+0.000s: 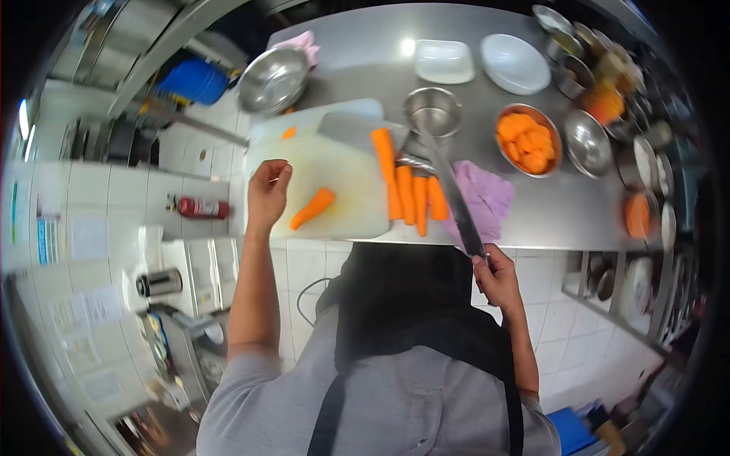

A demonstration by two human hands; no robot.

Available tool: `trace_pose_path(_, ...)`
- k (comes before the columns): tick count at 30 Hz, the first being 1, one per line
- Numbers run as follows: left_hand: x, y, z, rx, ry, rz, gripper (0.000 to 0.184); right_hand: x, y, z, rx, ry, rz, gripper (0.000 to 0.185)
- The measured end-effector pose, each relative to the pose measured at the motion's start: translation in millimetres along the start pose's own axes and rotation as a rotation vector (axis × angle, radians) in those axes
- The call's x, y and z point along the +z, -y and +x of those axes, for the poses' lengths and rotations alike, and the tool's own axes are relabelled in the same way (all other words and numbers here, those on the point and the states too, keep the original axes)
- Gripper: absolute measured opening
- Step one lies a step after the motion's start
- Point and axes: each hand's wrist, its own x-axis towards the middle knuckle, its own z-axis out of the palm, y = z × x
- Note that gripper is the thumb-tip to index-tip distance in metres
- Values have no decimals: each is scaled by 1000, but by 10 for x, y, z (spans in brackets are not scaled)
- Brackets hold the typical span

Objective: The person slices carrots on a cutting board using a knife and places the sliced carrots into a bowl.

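My left hand [269,187] hovers over the left edge of the white cutting board [350,178], its fingers loosely curled and the thumb a little apart; I see nothing in it. To its right a single peeled carrot [313,209] lies on the board. My right hand [498,277] is closed round the handle of a large knife [456,199], whose long blade points up and away over the table. Several whole peeled carrots [407,190] lie side by side along the board's right edge. Between them and the far table, a metal pot [432,112] stands near the knife tip.
Orange slices fill a metal bowl [559,156] on the right. A pink cloth [484,199] lies beside the blade. An empty steel bowl [274,80] stands back left; white dishes [444,62] sit at the back. More bowls and containers [588,143] crowd the right side.
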Motion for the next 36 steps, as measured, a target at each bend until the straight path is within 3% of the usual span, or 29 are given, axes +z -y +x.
trace_pose_path(6, -60, 247, -477, 22, -21, 174, 19, 606, 493, 279, -187, 241, -498, 23)
trace_pose_path(8, -15, 360, -474, 178, 86, 217, 25, 877, 522, 310, -221, 231, -561, 25)
trace_pose_path(12, 189, 457, -446, 166, 177, 88, 36, 1427, 563, 289, -244, 141, -737, 24)
trace_pose_path(15, 235, 611, -414, 331, 323, 157, 49, 1782, 536, 191, -205, 82, -892, 22)
trace_pose_path(17, 227, 696, -369, 507, 368, 179, 48, 1978, 596, 100, -133, 35, -912, 22)
trace_pose_path(22, 123, 702, -242, 576, 497, 98, 43, 2226, 523, -60, 11, -34, -980, 24)
trace_pose_path(29, 184, 583, -173, 631, 303, 132, 23, 2207, 596, -218, -152, -81, -933, 23)
trace_pose_path(36, 367, 662, -205, 733, 325, -2, 15, 2190, 685, -331, -193, -92, -1014, 24)
